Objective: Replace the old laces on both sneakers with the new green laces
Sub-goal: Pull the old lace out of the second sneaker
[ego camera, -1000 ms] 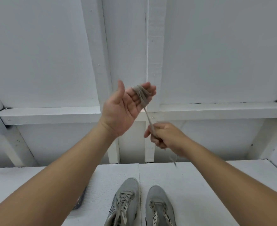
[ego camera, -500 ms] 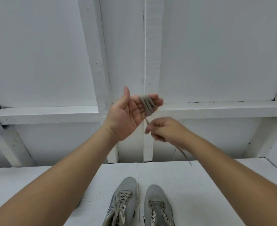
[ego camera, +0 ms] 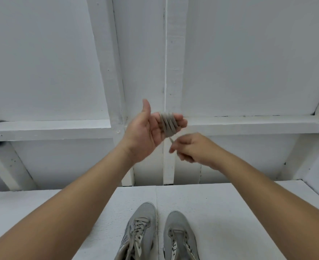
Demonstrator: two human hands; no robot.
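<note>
My left hand [ego camera: 145, 132] is raised palm toward me, thumb up, fingers fairly straight. A grey-beige lace [ego camera: 168, 124] is wound in several turns around those fingers. Its short free end runs down to my right hand [ego camera: 194, 149], which pinches it just below and to the right of the coil. Two grey sneakers stand side by side at the table's near edge, toes pointing away. The left sneaker [ego camera: 145, 211] is laced with a pale, dark-flecked lace. The right sneaker [ego camera: 175, 220] shows its bare tongue, with lace visible only at the sides lower down.
The sneakers stand on a white table [ego camera: 230, 212]. Behind it rises a white wall with vertical posts and a horizontal ledge [ego camera: 51, 128] at hand height. My forearms cross the table's left and right sides.
More of the lace is wound on my left fingers, and the coil is thicker. The free end is much shorter, and my right hand has risen closer to the coil.
</note>
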